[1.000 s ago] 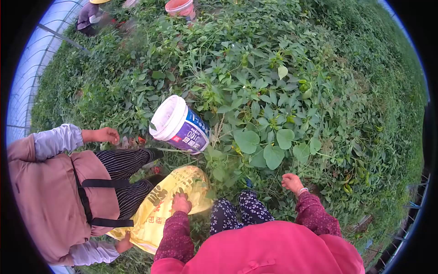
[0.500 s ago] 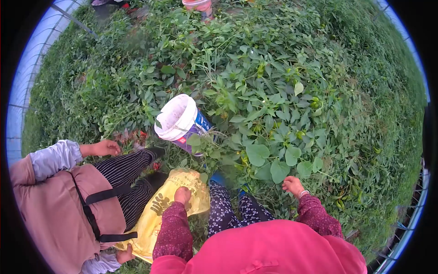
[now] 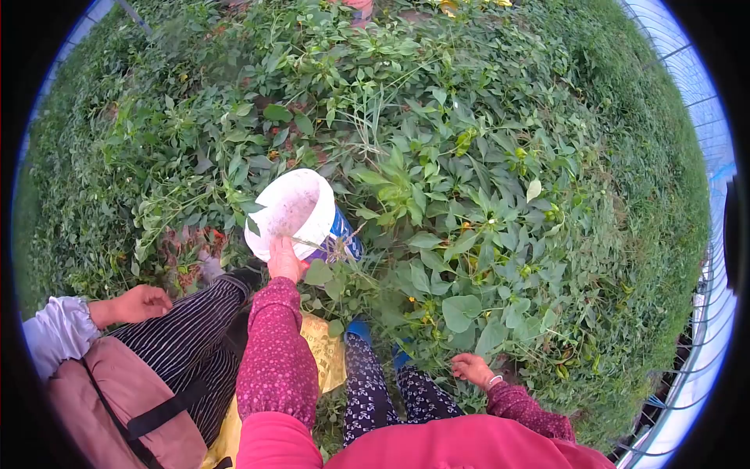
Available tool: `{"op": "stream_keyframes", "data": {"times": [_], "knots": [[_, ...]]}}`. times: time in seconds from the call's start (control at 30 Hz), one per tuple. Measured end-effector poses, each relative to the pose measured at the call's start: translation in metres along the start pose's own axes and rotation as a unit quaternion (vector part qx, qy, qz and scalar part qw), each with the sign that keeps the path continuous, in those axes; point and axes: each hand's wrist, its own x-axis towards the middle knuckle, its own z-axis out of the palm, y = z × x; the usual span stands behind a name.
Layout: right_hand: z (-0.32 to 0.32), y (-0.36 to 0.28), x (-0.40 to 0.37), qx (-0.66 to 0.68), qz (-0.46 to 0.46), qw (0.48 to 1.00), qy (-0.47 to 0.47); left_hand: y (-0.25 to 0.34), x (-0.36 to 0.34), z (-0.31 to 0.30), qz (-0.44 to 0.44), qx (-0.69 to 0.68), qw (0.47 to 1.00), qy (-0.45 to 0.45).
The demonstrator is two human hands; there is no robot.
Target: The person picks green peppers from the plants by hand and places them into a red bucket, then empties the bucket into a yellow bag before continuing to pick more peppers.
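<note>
My left hand (image 3: 286,260) is at the near rim of a white bucket (image 3: 308,205), its fingers closed over the edge. The bucket leans among the plants, its mouth tilted toward the upper left. Pale dirt marks its inner wall, and a blue and purple label shows on the right side. Low on the right, my right hand (image 3: 471,367) hangs beside broad green leaves (image 3: 461,313), fingers loosely bent and apart, holding nothing I can see. Below my left forearm lies a yellow sack (image 3: 324,352), partly covered by my sleeve.
Another person in striped trousers (image 3: 168,313) is close on my left, one hand (image 3: 143,303) held out over the legs. Dense pepper plants (image 3: 469,195) spread ahead and right. A pinkish bucket (image 3: 358,9) stands far off at the top. Greenhouse framing (image 3: 687,375) runs along the right.
My left hand has moved from the yellow sack up to the white bucket's rim and taken hold. My right hand has shifted slightly down and left in view. The camera view has turned.
</note>
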Motion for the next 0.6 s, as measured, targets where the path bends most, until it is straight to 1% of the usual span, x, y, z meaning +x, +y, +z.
{"op": "stream_keyframes", "data": {"times": [0.1,0.13,0.23,0.27,0.37,0.47,0.57,0.6], "knots": [[0.006,-0.007,0.004,0.01,-0.01,1.0,-0.001,-0.001,0.011,0.009,-0.035,0.041,0.997,-0.047],[0.007,-0.009,0.005,0.011,-0.015,1.0,-0.003,-0.002,0.006,0.011,0.001,0.069,0.998,-0.006],[0.011,-0.015,0.005,0.01,-0.017,1.0,0.0,-0.003,-0.006,0.01,0.003,0.067,0.991,-0.119],[0.012,-0.019,0.005,0.009,-0.015,1.0,0.003,-0.015,-0.016,0.019,0.07,0.032,0.994,-0.074],[0.017,-0.029,0.007,0.005,-0.02,1.0,0.002,-0.025,-0.044,0.018,0.055,0.036,0.987,-0.15],[0.023,-0.04,0.008,-0.001,-0.018,1.0,0.01,-0.045,-0.064,0.001,0.051,0.021,0.99,-0.129],[0.026,-0.041,0.015,-0.004,-0.032,0.999,0.007,-0.064,-0.071,-0.027,0.015,0.017,0.994,-0.111],[0.027,-0.04,0.017,-0.03,-0.055,0.998,0.008,-0.07,-0.072,-0.034,-0.003,0.014,0.994,-0.105]]}}
